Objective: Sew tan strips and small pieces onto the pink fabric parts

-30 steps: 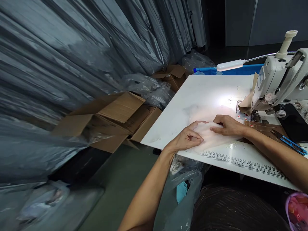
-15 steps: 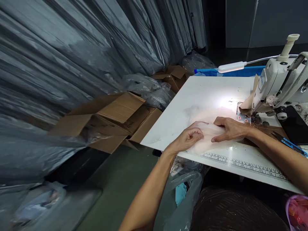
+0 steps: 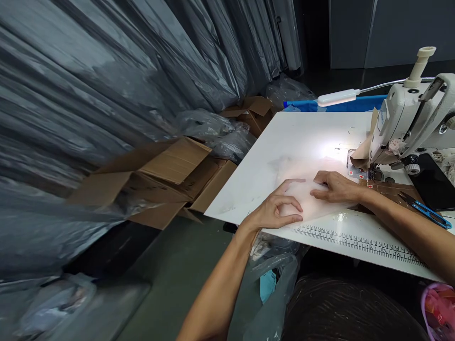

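Note:
A sheer, pale pink-white piece of fabric (image 3: 308,201) lies on the white sewing table, bright under the lamp. My left hand (image 3: 275,207) rests on its left side, open, with fingers and thumb spread. On the fabric's right side lies my right hand (image 3: 337,187), thumb and fingers apart, also open. Just beyond the right hand, the sewing machine (image 3: 391,128) has its presser foot and needle area over the table. Brown material (image 3: 361,154) sits by the needle.
A printed ruler (image 3: 355,243) runs along the near edge of the table (image 3: 241,189). Blue thread snips (image 3: 428,213) and a black phone (image 3: 435,182) lie at the right. A lamp (image 3: 337,97) hangs over the table. Open cardboard boxes (image 3: 177,161) and plastic bags stand to the left.
My left hand has gone from a closed pinch on the fabric to spread fingers. The fabric lies flatter between the hands. My right hand has barely moved, and the view has shifted slightly.

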